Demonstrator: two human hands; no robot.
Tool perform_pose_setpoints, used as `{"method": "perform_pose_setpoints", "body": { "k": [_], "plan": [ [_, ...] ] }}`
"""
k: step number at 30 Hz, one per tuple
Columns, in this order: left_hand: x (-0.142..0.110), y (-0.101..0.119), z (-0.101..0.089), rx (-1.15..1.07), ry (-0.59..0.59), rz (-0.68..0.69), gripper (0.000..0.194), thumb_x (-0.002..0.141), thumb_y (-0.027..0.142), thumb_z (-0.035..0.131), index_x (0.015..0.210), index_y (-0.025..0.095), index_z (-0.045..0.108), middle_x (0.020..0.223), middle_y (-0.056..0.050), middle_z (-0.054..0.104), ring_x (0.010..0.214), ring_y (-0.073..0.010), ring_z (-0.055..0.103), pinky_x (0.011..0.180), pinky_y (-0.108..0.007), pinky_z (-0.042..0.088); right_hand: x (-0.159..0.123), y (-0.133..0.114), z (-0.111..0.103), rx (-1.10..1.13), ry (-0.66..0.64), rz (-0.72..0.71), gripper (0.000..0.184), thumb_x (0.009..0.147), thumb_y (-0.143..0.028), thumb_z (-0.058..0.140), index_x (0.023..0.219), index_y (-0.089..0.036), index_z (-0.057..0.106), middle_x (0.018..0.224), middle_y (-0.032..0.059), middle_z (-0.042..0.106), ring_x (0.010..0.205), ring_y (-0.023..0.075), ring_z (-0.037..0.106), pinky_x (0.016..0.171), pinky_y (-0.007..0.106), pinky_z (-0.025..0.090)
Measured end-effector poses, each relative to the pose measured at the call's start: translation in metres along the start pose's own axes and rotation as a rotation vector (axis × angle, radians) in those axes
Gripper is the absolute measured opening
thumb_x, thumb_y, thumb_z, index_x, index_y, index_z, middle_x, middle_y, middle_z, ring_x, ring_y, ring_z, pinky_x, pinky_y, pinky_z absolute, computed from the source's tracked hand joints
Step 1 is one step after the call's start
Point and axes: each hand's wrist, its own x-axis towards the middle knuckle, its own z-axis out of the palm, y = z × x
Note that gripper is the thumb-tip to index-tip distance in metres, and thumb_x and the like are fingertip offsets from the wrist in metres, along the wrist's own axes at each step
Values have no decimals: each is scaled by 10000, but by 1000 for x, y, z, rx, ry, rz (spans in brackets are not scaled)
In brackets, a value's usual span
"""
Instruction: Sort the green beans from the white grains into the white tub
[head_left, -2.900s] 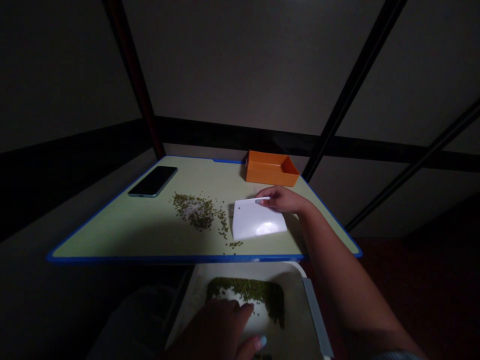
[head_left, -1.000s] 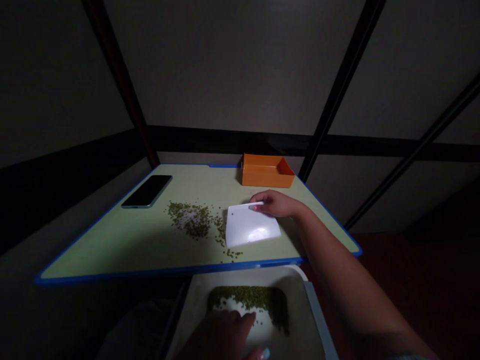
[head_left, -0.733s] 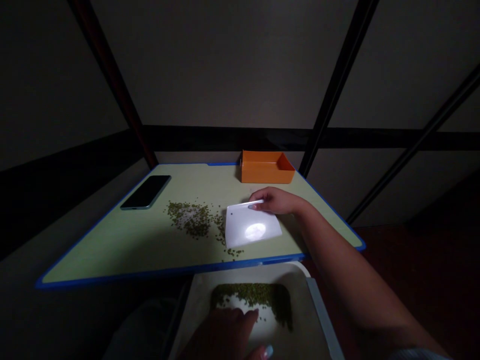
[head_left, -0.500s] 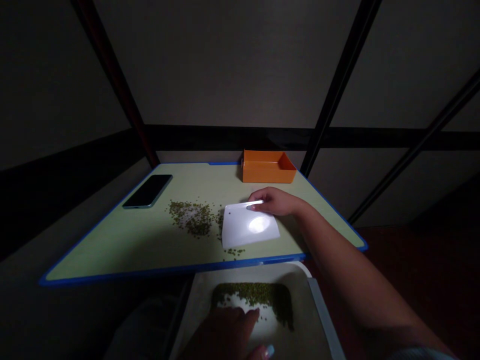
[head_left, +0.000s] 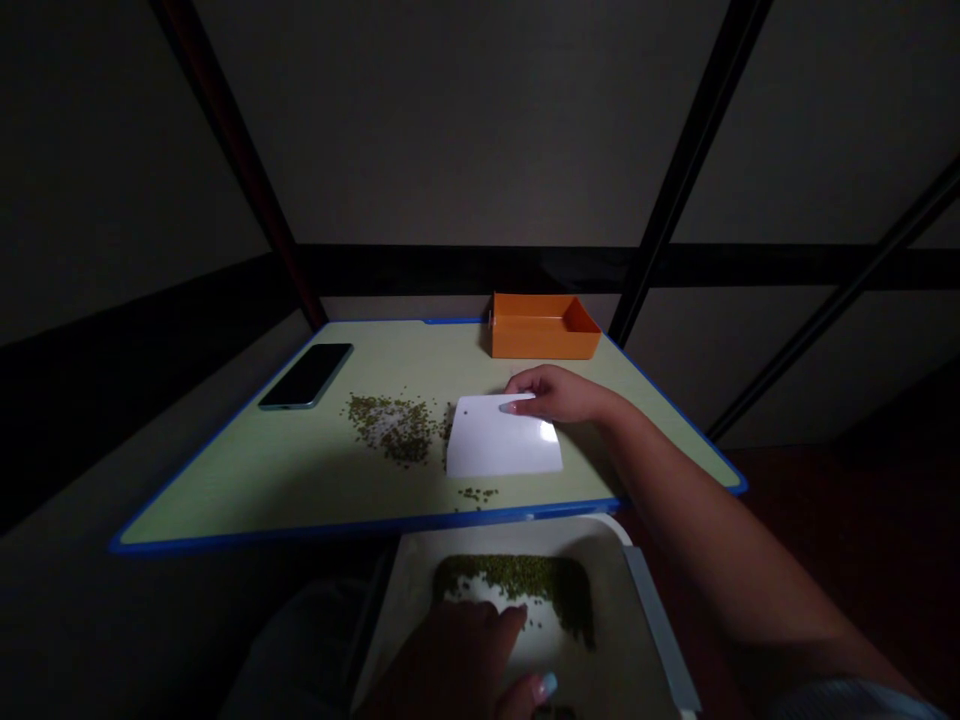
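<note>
My right hand (head_left: 555,392) grips a white plastic scraper (head_left: 504,440) by its far edge, thumb on the near face. The scraper is tilted over the pale green board (head_left: 247,480), with a small hole in its upper left corner. Left of it lies a loose patch of small green beans (head_left: 397,428), which look like mung beans. A few more beans (head_left: 478,494) sit below the scraper near the board's blue edge. My left hand (head_left: 465,655) is inside a white tub (head_left: 420,550), thumb and forefinger apart, beside a bank of green beans (head_left: 525,575). Its other fingers are in shadow.
An orange open box (head_left: 544,345) stands at the board's back right. A dark-screened phone (head_left: 309,376) lies at the left side. The tub sits below the board's front edge, and a dark panelled wall (head_left: 480,130) rises behind.
The view has shifted slightly, so the board and box appear a little further right and up. The scraper has tilted a bit and its glare has shrunk. Both hands keep nearly the same pose.
</note>
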Motion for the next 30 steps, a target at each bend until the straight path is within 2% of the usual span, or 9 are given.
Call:
{"method": "perform_pose_setpoints", "body": {
  "k": [6,11,20,26,30],
  "plan": [
    [0,5,-5,-11,-15,-30,396,820,331,726,1179,198,625,1050,-92,716,911,-283,685,818,-392,556,0,-1,5,-23,-50,4,352,690,-468,741,737,-143,613,633,-38,515,592,91,437,561,237,309],
    [2,8,-14,-53,-54,-54,351,839,292,703,1168,190,634,1055,-83,713,926,-275,680,835,-411,562,0,-1,9,-4,-127,-30,334,725,-456,721,750,-145,603,629,-49,492,583,83,423,555,232,294],
    [4,-2,3,-88,-89,-83,384,812,338,672,1172,204,659,1046,-112,718,912,-310,685,781,-458,581,-3,-3,12,-31,-194,-75,280,784,-416,689,752,-152,601,613,-60,469,588,81,416,567,236,299],
    [3,-1,5,-106,-86,-83,354,833,364,651,1152,210,660,1050,-110,717,912,-309,684,779,-480,583,-3,-3,10,-72,-219,-82,265,801,-399,684,770,-149,601,605,-66,448,574,75,388,555,234,288],
    [0,1,0,-119,-80,-79,394,887,373,611,1249,218,618,1123,-107,700,995,-295,667,859,-459,558,-2,-2,8,-93,-242,-93,264,821,-396,664,760,-153,582,613,-65,441,588,77,394,562,232,290]
  ]
}}
